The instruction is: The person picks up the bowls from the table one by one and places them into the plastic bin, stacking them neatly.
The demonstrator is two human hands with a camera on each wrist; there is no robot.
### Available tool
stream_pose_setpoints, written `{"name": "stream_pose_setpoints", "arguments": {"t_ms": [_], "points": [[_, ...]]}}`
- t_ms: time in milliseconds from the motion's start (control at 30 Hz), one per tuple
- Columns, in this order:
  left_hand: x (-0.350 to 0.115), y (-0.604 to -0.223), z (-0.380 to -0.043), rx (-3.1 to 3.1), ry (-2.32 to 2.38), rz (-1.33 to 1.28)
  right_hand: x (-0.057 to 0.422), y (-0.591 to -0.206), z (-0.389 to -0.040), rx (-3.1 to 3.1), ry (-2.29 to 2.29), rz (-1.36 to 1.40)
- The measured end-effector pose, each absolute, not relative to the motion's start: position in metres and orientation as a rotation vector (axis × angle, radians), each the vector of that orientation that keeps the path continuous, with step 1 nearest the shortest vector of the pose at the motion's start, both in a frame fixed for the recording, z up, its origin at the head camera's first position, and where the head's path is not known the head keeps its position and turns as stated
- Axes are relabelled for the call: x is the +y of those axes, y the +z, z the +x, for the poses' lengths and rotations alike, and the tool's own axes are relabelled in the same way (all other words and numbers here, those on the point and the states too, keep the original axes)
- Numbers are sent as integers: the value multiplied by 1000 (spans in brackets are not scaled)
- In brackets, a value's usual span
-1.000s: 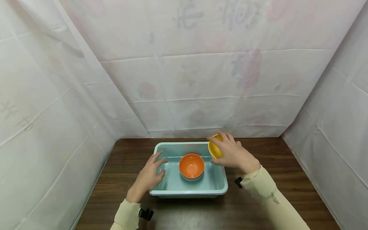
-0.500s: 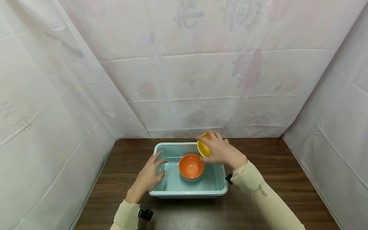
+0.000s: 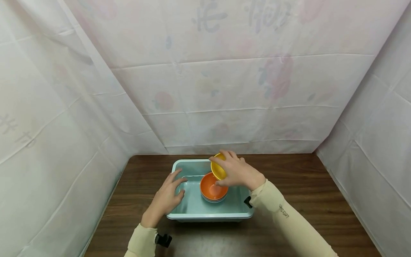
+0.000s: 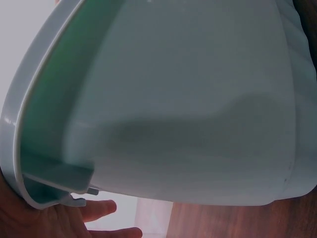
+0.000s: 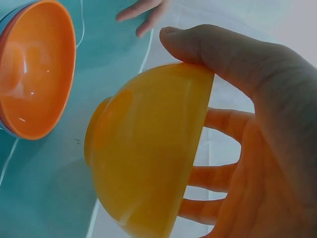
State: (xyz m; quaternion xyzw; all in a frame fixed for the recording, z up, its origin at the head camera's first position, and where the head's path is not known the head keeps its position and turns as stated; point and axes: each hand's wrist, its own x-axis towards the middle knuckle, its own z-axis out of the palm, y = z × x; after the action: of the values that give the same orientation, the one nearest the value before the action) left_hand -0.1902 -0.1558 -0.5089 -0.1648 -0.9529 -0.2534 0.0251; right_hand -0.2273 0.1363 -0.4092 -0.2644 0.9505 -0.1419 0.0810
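Observation:
My right hand (image 3: 236, 170) holds a yellow bowl (image 5: 148, 148) by its rim, thumb on one side and fingers on the other. The bowl is tilted and overlaps the far edge of an orange bowl (image 3: 212, 189) in the head view. That orange bowl tops a small stack, with a bluish rim showing beneath it, inside a light blue-green plastic basin (image 3: 208, 215). At the basin's left side rests my left hand (image 3: 165, 196), fingers spread and relaxed over the rim. The left wrist view is mostly filled by the basin's outer wall (image 4: 188, 99).
The basin stands on a dark wood-grain table (image 3: 289, 214). White printed cloth (image 3: 224, 89) hangs behind it and along both sides. Each wrist carries a small black camera (image 3: 163, 240).
My right hand has carried the yellow bowl leftward, from the basin's right edge to the far side of the orange bowl. My left hand has stayed in place.

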Motion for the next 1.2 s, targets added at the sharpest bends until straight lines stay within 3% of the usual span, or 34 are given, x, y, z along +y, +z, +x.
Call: {"name": "stream_pose_setpoints", "arguments": {"t_ms": [1200], "points": [[-156,-508,-190,-2967,-764,-494,101,-445,-233,2732,-302,-934]]}}
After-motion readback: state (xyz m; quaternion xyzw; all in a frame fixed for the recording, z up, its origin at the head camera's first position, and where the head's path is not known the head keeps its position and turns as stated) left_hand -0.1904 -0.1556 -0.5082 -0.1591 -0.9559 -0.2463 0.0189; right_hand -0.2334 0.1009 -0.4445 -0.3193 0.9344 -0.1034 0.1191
